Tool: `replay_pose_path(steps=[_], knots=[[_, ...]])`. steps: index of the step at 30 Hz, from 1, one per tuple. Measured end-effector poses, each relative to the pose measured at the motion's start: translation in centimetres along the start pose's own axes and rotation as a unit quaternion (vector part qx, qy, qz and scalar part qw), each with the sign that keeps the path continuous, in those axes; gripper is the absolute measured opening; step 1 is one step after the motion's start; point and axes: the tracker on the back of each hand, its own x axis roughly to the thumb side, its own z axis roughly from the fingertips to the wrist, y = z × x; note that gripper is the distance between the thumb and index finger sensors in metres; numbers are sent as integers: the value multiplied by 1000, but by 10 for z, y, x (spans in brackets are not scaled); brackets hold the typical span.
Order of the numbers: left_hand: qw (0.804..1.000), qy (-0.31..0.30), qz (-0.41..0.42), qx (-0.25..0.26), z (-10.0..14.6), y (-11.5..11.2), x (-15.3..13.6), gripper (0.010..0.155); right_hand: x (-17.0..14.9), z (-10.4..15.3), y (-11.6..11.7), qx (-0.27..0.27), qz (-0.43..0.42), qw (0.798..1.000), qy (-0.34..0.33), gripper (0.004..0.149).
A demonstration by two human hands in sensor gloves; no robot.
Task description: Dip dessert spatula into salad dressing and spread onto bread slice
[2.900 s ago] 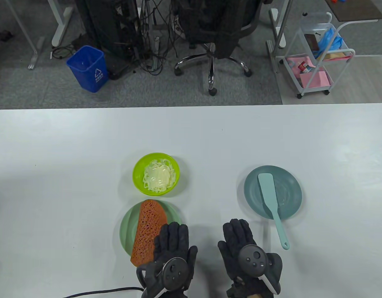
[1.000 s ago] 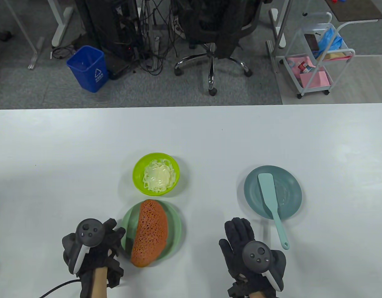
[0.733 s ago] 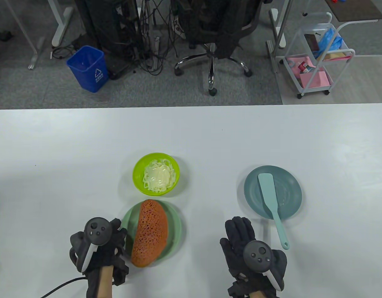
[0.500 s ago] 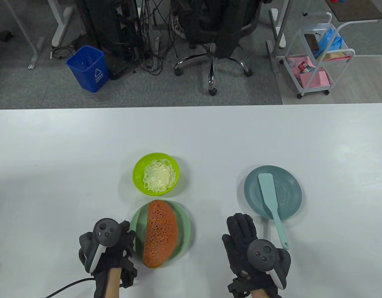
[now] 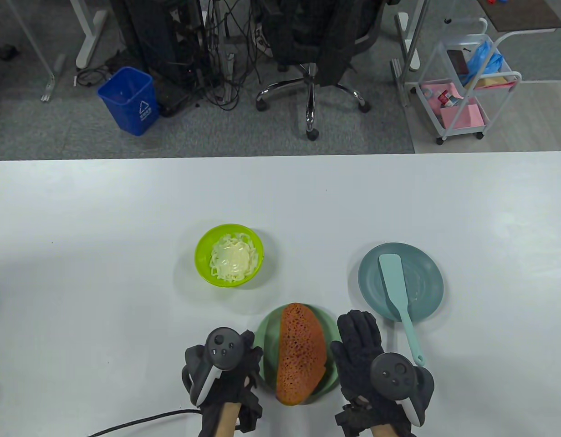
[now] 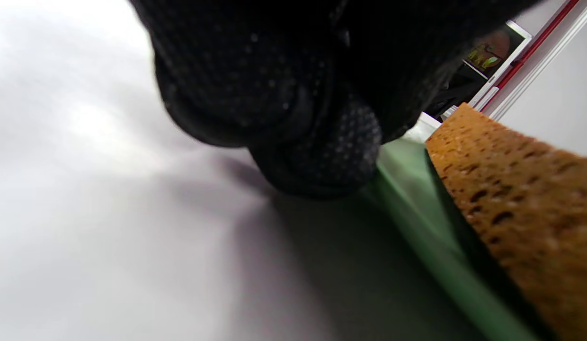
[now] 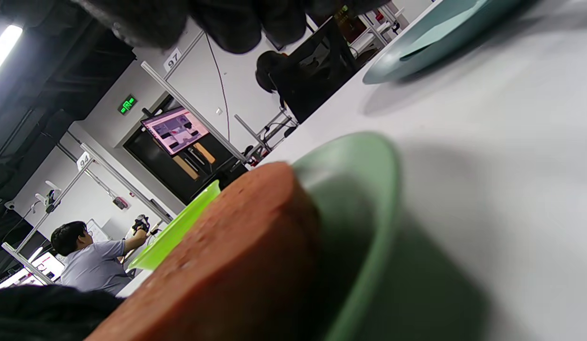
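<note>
Behind white table (image 5: 125,205): blue bin (image 5: 128,100), office chair (image 5: 314,41), cart (image 5: 467,82).

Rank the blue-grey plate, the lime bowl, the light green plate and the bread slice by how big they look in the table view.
1. Blue-grey plate and light green plate: they look alike; the bread slice covers much of the green one, so I will not rank them.
2. Lime bowl.
3. Bread slice: longer than the bowl but narrow, so close.

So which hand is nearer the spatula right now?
Right. The right hand lies flat just left of the spatula handle, not touching it. The left hand is across the bread plate, at its left rim.
</note>
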Motion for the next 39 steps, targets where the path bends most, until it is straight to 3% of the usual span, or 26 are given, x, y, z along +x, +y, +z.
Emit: replay_pose_path(steps=[10, 15, 18, 22, 26, 30, 39], knots=[[999, -7, 30, -10, 5, -3, -2, 50, 0, -1, 2, 5, 0, 1000, 3, 59], [995, -67, -33, 62, 19, 13, -9, 61, 0, -2, 4, 17, 10, 1000, 9, 60], [992, -91, -48, 67, 27, 19, -12, 63, 0, -2, 5, 20, 21, 999, 14, 60], [980, -125, -79, 132, 33, 17, -13, 69, 0, -1, 7, 25, 25, 999, 16, 61], [964, -141, -171, 147, 33, 10, -6, 71, -1, -1, 9, 37, 37, 998, 23, 61], [952, -162, -195, 171, 37, 11, -1, 72, -1, -2, 11, 51, 45, 997, 31, 61], [962, -175, -169, 120, 41, 11, -3, 72, 0, 1, 10, 47, 50, 997, 31, 61]])
